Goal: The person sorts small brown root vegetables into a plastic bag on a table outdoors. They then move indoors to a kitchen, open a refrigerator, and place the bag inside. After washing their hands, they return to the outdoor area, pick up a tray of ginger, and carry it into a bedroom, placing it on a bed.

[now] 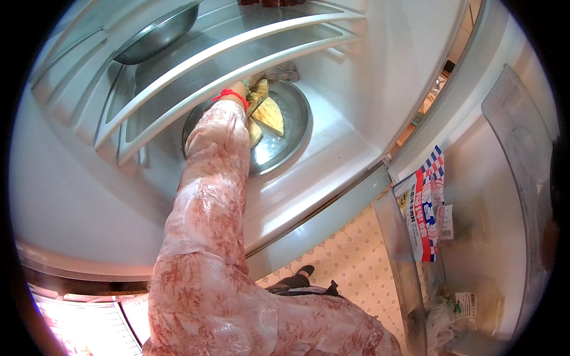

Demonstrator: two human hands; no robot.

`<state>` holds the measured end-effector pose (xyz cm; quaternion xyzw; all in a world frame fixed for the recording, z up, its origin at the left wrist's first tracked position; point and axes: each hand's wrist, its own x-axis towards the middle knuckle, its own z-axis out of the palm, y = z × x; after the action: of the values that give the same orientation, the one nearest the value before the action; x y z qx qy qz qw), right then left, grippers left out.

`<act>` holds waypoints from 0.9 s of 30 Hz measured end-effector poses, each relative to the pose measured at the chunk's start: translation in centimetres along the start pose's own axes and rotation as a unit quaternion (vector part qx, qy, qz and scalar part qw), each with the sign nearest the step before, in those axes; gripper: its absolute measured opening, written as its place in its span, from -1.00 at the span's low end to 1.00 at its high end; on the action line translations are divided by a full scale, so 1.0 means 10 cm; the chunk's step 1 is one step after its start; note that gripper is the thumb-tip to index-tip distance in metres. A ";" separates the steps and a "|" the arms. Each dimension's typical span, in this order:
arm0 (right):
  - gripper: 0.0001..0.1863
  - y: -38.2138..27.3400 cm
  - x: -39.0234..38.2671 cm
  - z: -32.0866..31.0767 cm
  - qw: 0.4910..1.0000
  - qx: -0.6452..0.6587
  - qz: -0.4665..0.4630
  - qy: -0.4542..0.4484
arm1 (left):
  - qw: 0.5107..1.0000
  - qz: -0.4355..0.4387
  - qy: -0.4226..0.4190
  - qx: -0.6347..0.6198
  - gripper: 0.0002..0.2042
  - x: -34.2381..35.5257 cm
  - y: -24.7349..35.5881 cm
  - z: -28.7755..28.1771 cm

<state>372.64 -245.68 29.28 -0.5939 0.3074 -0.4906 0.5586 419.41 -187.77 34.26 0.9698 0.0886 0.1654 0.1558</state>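
Observation:
My left hand (pixel 254 80), at the end of a pink patterned sleeve with a red band at the wrist, reaches under white wire-like shelf bars (pixel 231 71) inside a fridge. Its fingers are mostly hidden there, so their grip is unclear. Just beside it, pale yellow wedge-shaped pieces of food (pixel 268 117) lie on a round metal plate (pixel 291 133). A greyish lump (pixel 285 71), too indistinct to name, sits behind the plate. My right hand is out of view.
A metal bowl (pixel 155 37) rests on the upper shelf at left. The open door (pixel 487 237) at right has bins holding a red, white and blue packet (pixel 423 210) and plastic bags (pixel 445 326). Below are patterned flooring (pixel 350 255) and a dark-shod foot (pixel 300 276).

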 end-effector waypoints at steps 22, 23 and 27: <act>-0.39 -0.18 -0.14 -0.37 0.999 0.021 -0.017 -0.042 | 0.993 -0.013 0.109 -0.043 -0.56 -0.10 0.07 -0.23; -0.39 -0.20 -0.17 -0.42 0.998 0.028 -0.017 -0.051 | 0.991 -0.016 0.124 -0.042 -0.58 -0.13 0.11 -0.29; -0.40 -0.31 -0.30 -0.73 0.995 0.047 -0.016 -0.090 | 0.971 -0.019 0.163 -0.175 -0.65 -0.57 0.69 -0.47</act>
<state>364.27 -244.96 30.81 -0.6135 0.2233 -0.4579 0.6034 413.34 -194.24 39.09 0.8856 0.1005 0.3310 0.3099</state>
